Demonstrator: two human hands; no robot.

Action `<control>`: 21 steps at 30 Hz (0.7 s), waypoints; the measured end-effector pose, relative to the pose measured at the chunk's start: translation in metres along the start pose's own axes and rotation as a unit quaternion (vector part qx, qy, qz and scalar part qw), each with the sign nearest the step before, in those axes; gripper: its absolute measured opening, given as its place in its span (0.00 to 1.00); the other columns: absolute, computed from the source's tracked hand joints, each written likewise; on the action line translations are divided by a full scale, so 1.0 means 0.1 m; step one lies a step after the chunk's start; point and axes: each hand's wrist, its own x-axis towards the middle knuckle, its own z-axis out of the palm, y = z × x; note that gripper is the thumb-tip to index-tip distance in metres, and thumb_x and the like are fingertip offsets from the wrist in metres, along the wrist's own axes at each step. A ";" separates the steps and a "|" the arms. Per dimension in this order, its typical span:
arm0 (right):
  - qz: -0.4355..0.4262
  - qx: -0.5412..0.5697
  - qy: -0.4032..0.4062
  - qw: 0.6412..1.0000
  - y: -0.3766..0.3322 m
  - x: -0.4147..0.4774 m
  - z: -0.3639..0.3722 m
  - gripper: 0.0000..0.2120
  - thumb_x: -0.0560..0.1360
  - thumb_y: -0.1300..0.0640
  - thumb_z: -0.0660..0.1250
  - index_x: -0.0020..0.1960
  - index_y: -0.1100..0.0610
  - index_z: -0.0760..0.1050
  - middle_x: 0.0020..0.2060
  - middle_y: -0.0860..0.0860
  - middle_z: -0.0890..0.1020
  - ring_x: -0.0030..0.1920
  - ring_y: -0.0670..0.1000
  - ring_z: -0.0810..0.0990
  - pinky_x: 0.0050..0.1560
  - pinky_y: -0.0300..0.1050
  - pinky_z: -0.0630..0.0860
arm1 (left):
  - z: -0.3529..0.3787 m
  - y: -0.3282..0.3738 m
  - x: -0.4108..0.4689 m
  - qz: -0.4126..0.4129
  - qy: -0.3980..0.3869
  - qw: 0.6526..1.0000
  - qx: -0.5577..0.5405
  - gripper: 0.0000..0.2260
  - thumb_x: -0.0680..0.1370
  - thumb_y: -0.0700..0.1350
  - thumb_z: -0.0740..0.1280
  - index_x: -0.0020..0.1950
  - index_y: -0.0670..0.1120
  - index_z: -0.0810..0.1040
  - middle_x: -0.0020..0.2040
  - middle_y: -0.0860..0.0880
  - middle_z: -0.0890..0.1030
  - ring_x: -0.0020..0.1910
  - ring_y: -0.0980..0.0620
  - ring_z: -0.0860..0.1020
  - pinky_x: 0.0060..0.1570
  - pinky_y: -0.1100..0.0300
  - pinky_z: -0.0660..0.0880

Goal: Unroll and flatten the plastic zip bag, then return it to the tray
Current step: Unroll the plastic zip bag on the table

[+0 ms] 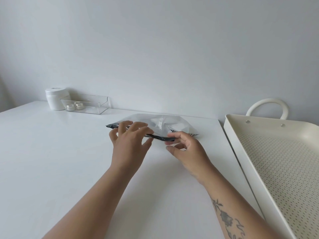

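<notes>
A white table stands against a pale wall. The plastic zip bag lies on it, puffed and crumpled, with its long axis left to right and its dark zip strip along the near edge. The left hand rests spread, bent fingers on the strip's left half. The right hand pinches the strip's right end. A cream perforated tray sits well to the right. A white jar and clear box stand far left.

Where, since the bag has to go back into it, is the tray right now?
In the head view the tray lies at the far right, just past the table's right edge, to the right of the right hand and the zip bag.
</notes>
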 end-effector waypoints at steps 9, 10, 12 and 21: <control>-0.065 -0.066 0.077 0.993 0.12 0.06 -0.06 0.13 0.75 0.60 0.68 0.50 0.41 0.79 0.45 0.43 0.77 0.41 0.39 0.75 0.41 0.27 0.69 | -0.03 -0.03 0.03 0.056 -0.007 0.994 -0.093 0.06 0.77 0.41 0.68 0.48 0.53 0.76 0.43 0.62 0.78 0.53 0.56 0.71 0.55 0.52 0.58; -0.071 -0.070 0.084 0.991 0.12 0.07 -0.06 0.14 0.75 0.60 0.69 0.47 0.39 0.77 0.46 0.44 0.76 0.41 0.41 0.75 0.42 0.27 0.69 | -0.04 -0.03 0.03 0.058 -0.011 0.993 -0.105 0.06 0.78 0.41 0.67 0.48 0.53 0.75 0.43 0.61 0.78 0.53 0.57 0.71 0.56 0.53 0.59; -0.077 -0.079 0.089 0.990 0.13 0.09 -0.07 0.14 0.74 0.59 0.70 0.42 0.38 0.75 0.46 0.46 0.75 0.43 0.43 0.74 0.43 0.27 0.68 | -0.04 -0.03 0.03 0.063 -0.016 0.990 -0.125 0.08 0.79 0.40 0.65 0.47 0.53 0.73 0.43 0.60 0.77 0.50 0.59 0.71 0.56 0.55 0.59; -0.107 -0.097 0.081 0.986 0.14 0.12 -0.03 0.06 0.77 0.55 0.65 0.44 0.45 0.75 0.48 0.43 0.77 0.53 0.50 0.74 0.50 0.42 0.73 | -0.10 -0.02 0.04 0.017 -0.010 0.981 -0.194 0.06 0.81 0.40 0.61 0.48 0.52 0.72 0.41 0.60 0.78 0.49 0.70 0.69 0.55 0.55 0.64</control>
